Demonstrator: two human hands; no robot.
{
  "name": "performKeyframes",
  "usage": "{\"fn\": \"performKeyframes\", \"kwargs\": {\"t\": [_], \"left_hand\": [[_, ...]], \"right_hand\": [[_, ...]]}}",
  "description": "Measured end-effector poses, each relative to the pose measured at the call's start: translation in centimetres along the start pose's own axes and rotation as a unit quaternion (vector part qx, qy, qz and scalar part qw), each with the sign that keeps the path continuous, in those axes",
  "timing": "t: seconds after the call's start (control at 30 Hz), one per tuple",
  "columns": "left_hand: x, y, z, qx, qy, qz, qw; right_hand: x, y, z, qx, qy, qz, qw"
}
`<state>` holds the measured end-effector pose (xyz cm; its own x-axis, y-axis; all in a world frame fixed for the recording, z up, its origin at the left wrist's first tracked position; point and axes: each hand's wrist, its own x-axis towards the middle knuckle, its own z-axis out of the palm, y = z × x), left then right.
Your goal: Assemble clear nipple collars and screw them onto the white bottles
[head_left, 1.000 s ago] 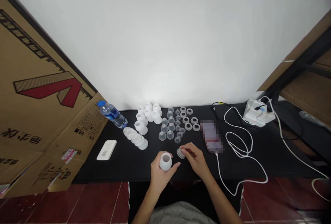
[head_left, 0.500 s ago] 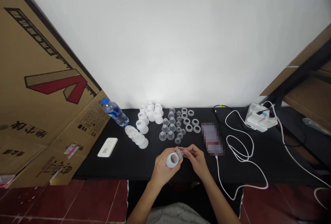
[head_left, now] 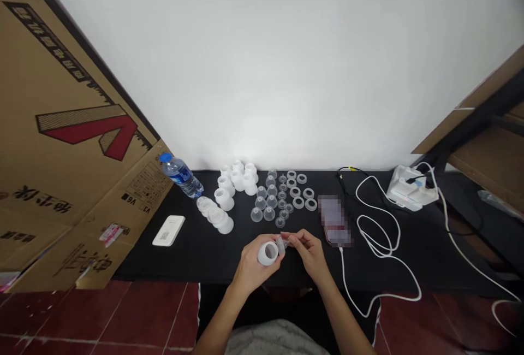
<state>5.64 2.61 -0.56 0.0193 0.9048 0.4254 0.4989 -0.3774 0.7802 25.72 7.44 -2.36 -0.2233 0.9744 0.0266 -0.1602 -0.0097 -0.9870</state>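
My left hand (head_left: 252, 267) is closed round a white plastic cup-shaped part (head_left: 267, 253), tipped so its open mouth faces the camera. My right hand (head_left: 310, 252) pinches a small clear plastic piece (head_left: 281, 244) and holds it against the rim of the white part. Both hands hover over the near edge of the black table (head_left: 204, 251). Just beyond them lie rows of white cup-shaped parts (head_left: 233, 180), clear domes (head_left: 264, 202), small clear pieces (head_left: 282, 210) and clear rings (head_left: 301, 194).
A water bottle (head_left: 180, 176) lies at the back left beside a large cardboard box (head_left: 69, 142). A white flat device (head_left: 168, 230) sits left of the hands. A phone (head_left: 333, 218), white cable (head_left: 380, 235) and power strip (head_left: 411, 191) lie to the right.
My left hand tipped the white part from upright onto its side. My right hand brought the small clear piece from a little way off up to its mouth.
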Motion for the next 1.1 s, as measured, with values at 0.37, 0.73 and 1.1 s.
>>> {"fn": "performKeyframes", "kwargs": {"t": [0.37,0.73,1.1], "left_hand": [[0.1,0.4,-0.7,0.023,-0.014,0.008,1.0],[0.1,0.5,-0.3,-0.007,-0.028,0.0,1.0],[0.2,0.4,0.4,-0.038,-0.027,-0.043,0.998]], "right_hand": [[-0.1,0.0,-0.1,-0.089,-0.053,-0.02,0.994],[0.0,0.2,-0.2,-0.077,-0.023,-0.019,0.997],[-0.5,0.3,0.0,-0.063,-0.117,-0.03,0.991]]}}
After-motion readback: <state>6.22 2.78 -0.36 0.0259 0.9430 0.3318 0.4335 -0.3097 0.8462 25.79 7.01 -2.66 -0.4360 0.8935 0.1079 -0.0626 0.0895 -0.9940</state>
